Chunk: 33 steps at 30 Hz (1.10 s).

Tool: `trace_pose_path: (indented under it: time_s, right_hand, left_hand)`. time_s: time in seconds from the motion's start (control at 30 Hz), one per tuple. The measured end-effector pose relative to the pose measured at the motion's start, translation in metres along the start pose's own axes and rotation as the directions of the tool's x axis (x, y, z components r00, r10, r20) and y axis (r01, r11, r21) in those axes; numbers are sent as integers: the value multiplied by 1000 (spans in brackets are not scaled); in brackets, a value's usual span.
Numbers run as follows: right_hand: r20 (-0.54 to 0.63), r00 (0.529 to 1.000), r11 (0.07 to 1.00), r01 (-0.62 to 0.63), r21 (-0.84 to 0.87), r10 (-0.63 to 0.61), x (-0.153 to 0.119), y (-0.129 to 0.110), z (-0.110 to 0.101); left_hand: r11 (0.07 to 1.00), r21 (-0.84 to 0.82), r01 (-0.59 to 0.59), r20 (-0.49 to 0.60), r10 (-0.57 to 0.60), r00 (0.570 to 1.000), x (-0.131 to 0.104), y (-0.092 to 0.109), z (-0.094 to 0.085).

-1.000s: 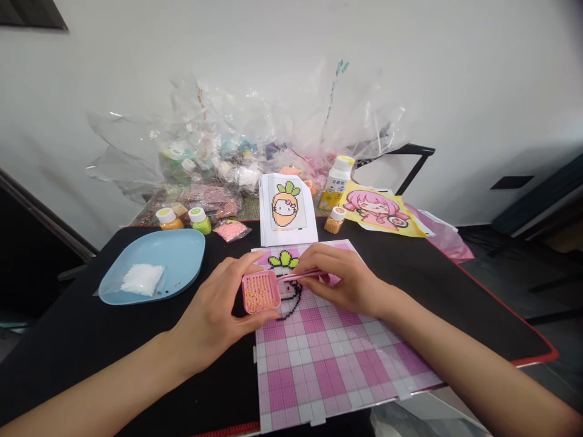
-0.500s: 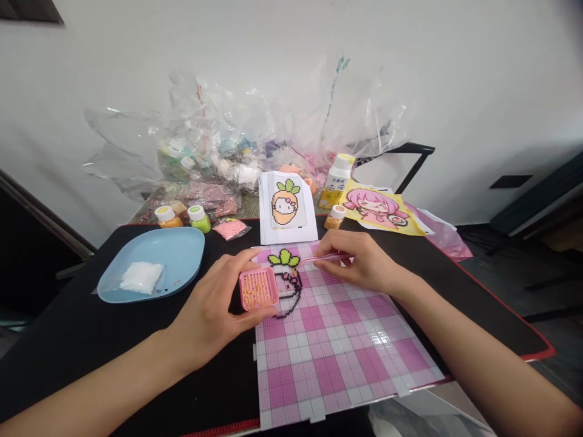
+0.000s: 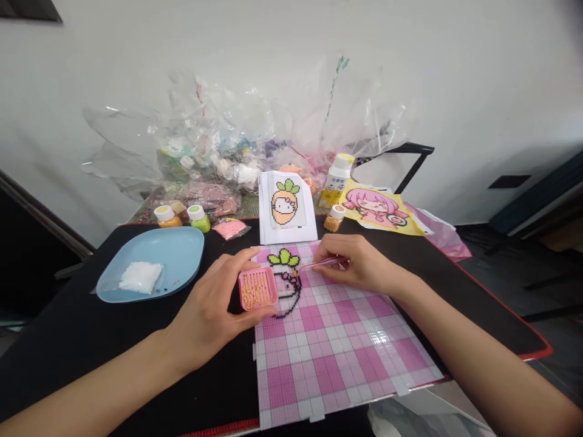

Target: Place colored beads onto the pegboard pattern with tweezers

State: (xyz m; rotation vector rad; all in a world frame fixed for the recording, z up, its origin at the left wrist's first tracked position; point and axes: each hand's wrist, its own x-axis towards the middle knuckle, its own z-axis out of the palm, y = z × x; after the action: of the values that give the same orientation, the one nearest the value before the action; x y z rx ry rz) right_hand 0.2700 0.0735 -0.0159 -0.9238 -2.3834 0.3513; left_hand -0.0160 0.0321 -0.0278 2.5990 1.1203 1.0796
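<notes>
My left hand [image 3: 212,303] grips a small square pink tray [image 3: 258,288] of yellow-orange beads between thumb and fingers, over the left edge of the pegboard. Pink tweezers [image 3: 325,262] are pinched in my right hand [image 3: 353,261], their tip at the upper right of the bead figure. The pink and white checked pegboard [image 3: 314,352] carries green bead leaves [image 3: 283,257] with black outlines and a curved black bead line [image 3: 297,300] below. Part of the figure is hidden behind the small tray. A printed carrot-character pattern [image 3: 285,203] stands behind the board.
A blue plate [image 3: 182,255] holding a white packet [image 3: 141,277] lies left. Behind are an orange-bead jar [image 3: 167,217], a green-bead jar [image 3: 198,218], a pink bead packet [image 3: 231,229], a gold-bead jar [image 3: 334,218], a white bottle [image 3: 337,176], plastic bags [image 3: 218,133] and a yellow picture sheet [image 3: 378,208].
My right hand has moved slightly down, and the tweezers' tip now sits slightly lower beside the bead figure. My left hand and the small tray have hardly moved.
</notes>
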Motion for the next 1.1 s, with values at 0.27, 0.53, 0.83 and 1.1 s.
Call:
trace_pose_path:
  time_s: [0.27,0.53,0.83,1.1]
  right_hand:
    - [0,1000,1000,14,4,-14,1,-1,2]
    - [10,1000,1000,5,-8,-5,0,1,2]
    - [6,1000,999,27,-23,-27,1,2,2]
    - [-1,1000,1000,18,-7,-18,1,0,2]
  left_hand:
    - [1000,6,-7,-6,7,1000,0,0,0]
    - [1000,-3,-5,4,5,1000,-1,0,0]
    - [1000,-8,8,12,-8,1000,-1,0,-1]
    - [1000,-5,3,10,-2,1000,0,0,0]
